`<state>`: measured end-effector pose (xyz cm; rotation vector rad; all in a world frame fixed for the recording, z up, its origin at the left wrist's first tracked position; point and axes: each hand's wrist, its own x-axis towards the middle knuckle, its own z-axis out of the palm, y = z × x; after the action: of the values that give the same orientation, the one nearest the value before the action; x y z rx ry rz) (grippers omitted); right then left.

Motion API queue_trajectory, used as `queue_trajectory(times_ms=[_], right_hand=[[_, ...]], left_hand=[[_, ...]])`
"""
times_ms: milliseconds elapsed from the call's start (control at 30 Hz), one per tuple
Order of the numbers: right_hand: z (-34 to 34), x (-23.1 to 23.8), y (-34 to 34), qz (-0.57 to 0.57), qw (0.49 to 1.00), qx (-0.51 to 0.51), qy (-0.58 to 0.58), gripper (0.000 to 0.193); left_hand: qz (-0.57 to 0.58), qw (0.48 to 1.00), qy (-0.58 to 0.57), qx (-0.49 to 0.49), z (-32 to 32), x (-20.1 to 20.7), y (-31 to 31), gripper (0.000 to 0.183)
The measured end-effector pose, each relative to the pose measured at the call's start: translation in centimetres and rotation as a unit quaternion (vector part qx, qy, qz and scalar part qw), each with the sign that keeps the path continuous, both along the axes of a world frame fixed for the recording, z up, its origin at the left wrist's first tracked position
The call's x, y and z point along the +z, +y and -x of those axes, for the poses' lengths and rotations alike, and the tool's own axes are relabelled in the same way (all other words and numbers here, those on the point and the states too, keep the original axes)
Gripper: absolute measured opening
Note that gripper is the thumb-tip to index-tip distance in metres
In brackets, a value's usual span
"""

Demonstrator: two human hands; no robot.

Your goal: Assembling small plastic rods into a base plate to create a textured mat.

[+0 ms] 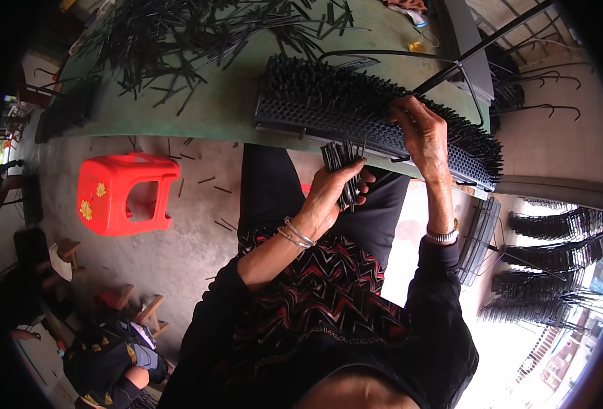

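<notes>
My left hand (325, 196) is closed around a bundle of thin black sticks (343, 163), whose ends fan out above my thumb. In front of me a long black perforated block (315, 114) lies along the near edge of the green table (226, 105). Black sticks stand upright in its far rows, while its nearer rows show open holes. My right hand (424, 140) is at the block's right half, its fingers pinched down among the standing sticks. Whatever lies between those fingertips is hidden.
A loose heap of black sticks (179, 48) covers the table's far left. Bent metal rods (457, 67) rise beyond the block. A red plastic stool (104, 198) stands on the floor at left, with scattered sticks nearby. Another person (107, 361) is at lower left; black racks (553, 252) line the right.
</notes>
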<state>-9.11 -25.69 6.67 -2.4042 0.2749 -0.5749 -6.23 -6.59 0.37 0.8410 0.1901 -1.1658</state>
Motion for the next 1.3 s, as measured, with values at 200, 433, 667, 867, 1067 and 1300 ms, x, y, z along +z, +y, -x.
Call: queue_trajectory(times_ms=[200, 433, 667, 867, 1067, 1300], right_hand=[[0.0, -1.1, 0.5, 0.269, 0.962, -0.015, -0.039, 0.02], [2.6, 0.1, 3.1, -0.133, 0.988, -0.025, 0.076, 0.021], [3.9, -0.6, 2.3, -0.331, 0.936, 0.007, 0.122, 0.013], [3.4, 0.7, 2.3, -0.229, 0.963, -0.125, -0.071, 0.009], [2.0, -0.3, 1.3, -0.056, 0.982, -0.144, -0.106, 0.011], [2.2, 0.0, 0.3, -0.058, 0.988, -0.118, -0.077, 0.011]], left_hand=[[0.0, 1.0, -0.003, -0.007, 0.3, 0.2, -0.1, 0.019], [-0.035, 0.998, -0.042, -0.013, 0.4, 1.6, 0.1, 0.019], [-0.025, 0.996, -0.078, -0.046, 0.6, 1.2, -0.1, 0.023], [0.013, 1.0, 0.003, 0.015, -0.6, 0.6, -0.5, 0.03], [0.033, 0.997, 0.063, 0.0, -0.4, 0.0, -1.6, 0.03], [0.009, 0.999, 0.042, 0.005, -0.1, -0.7, -1.5, 0.026]])
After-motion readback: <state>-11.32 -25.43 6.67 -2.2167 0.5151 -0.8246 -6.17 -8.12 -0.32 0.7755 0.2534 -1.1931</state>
